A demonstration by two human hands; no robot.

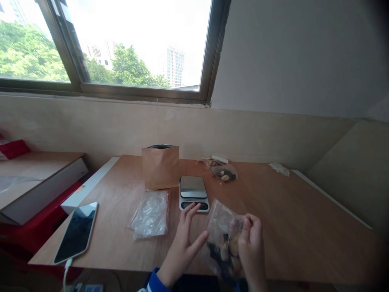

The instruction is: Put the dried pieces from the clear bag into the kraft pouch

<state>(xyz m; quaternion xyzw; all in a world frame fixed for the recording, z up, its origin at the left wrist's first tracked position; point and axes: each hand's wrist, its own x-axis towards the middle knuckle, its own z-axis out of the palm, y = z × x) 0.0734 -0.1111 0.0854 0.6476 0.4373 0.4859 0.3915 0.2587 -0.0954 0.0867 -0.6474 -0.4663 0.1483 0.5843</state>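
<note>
Head view, only one: right hand (251,243) pinches the top edge of a clear plastic bag (225,239) w/ dark and tan bits inside, holding it up just over the near edge of the wooden table (298,227). Left hand (185,243) is spread, fingers loose, thumb near the bag's left side — fingertips reach toward the front of a small digital scale (193,192), touching or just short, can't tell which.

Behind the scale, an open brown paper pouch (160,167) stands upright. An empty clear bag (150,213) lies flat just left of the scale. Phone (77,232) w/ cable sits at the table's left corner. Another filled bag (224,173) lies further back, near the wall.

Risks, as I judge them: the bag hangs over the table edge, held by a pinch only — if the grip slips or the top is unsealed, contents could spill to the floor. The spread left hand could also nudge the scale or press a button, throwing off a reading.
</note>
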